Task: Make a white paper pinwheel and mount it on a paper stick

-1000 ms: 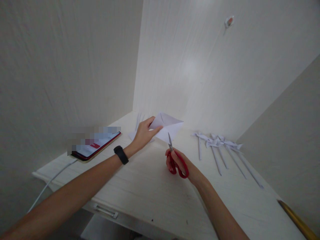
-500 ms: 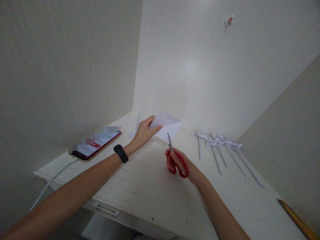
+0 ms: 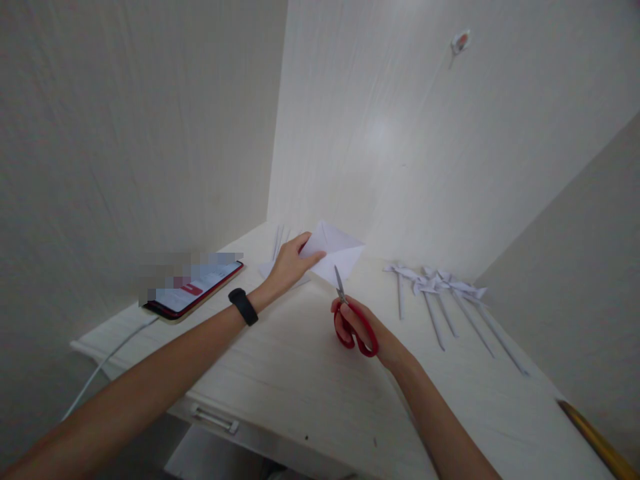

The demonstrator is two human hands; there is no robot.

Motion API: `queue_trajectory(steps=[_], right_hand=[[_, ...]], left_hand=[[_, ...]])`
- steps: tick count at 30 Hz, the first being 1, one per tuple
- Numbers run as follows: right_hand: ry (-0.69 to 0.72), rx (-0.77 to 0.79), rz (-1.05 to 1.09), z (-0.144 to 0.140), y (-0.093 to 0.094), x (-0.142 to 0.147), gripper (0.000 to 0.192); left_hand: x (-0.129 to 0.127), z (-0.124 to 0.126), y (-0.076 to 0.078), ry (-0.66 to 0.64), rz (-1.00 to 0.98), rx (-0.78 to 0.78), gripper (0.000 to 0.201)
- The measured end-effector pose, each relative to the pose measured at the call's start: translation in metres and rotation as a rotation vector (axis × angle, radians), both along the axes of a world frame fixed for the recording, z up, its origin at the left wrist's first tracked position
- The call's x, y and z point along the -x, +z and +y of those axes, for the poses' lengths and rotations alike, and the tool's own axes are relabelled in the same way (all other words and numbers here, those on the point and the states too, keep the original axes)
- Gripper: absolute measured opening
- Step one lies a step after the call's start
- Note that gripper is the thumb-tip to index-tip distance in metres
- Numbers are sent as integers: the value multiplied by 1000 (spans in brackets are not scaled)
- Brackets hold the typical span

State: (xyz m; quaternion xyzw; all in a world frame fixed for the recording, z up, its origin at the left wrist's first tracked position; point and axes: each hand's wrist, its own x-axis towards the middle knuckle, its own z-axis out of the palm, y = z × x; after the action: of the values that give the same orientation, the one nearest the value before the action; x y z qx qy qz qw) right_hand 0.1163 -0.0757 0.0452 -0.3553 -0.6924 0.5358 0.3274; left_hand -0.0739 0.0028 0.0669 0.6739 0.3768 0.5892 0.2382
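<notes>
At eight o'clock, a phone (image 3: 200,288) is laid on the table (image 3: 280,373). By the left hand (image 3: 290,261), white paper (image 3: 343,250) is pinched at the clock's middle. At five o'clock, red scissors (image 3: 361,315) are held in the curled right hand (image 3: 383,330). Since it is held at one side only, the paper could be bent or torn if the blades (image 3: 339,280) were pushed crooked. At four o'clock, paper windmills (image 3: 426,285) are laid close together.

Bare forearms (image 3: 150,383), one black wristband (image 3: 243,307) (broad, on the left).
</notes>
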Motion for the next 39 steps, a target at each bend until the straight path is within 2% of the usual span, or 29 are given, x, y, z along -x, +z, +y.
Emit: queue_trajectory(steps=[8, 14, 22, 25, 34, 39], right_hand=[[-4, 15, 7, 1, -1, -1, 29], [-43, 14, 0, 5, -9, -2, 33], [-119, 25, -20, 3, -5, 1, 33], [-125, 19, -24, 4, -6, 2, 32], [-94, 37, 63, 3, -3, 1, 33], [-24, 32, 146, 10, -12, -4, 37]], left_hand=[[-2, 0, 2, -101, -126, 13, 23], [-3, -5, 7, -182, -236, 101, 28], [-6, 0, -3, -344, -412, 381, 41], [-6, -1, -6, -383, -371, 418, 41], [-5, -1, -3, -329, -227, 403, 33], [-5, -1, -4, -385, -195, 445, 35]])
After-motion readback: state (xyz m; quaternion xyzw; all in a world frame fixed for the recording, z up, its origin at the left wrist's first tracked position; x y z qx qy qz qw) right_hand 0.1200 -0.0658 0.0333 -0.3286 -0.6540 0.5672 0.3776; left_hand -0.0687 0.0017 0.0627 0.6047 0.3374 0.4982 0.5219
